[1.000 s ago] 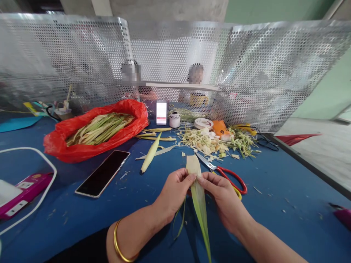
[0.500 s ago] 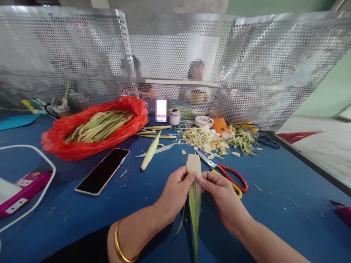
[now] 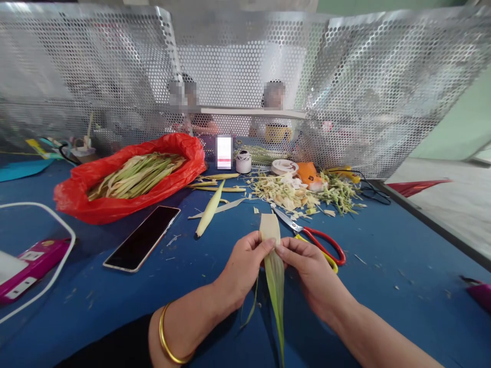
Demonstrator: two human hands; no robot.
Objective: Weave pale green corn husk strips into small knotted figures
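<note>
A perforated metal screen point(image 3: 345, 76) fences the far edge of a blue surface point(image 3: 383, 266), and two people sit behind it. On the left, a red plastic bag point(image 3: 69, 197) lies open, its walls keeping a bundle of cut leaf strips point(image 3: 134, 176) together. A dark phone point(image 3: 142, 237) lies flat in front of the bag. A heap of leaf trimmings point(image 3: 291, 191) is spread near the screen. Red-handled scissors point(image 3: 310, 235) rest just beside the right hand, probably kept within easy reach.

At the near edge, the left hand point(image 3: 241, 268) and the right hand point(image 3: 312, 276) are both closed in a pinch on one green leaf point(image 3: 274, 266). Thumbs and fingertips grip it from either side below its pale, squared end, which seems to keep the blade steady. The tapering tip trails toward the person.
</note>
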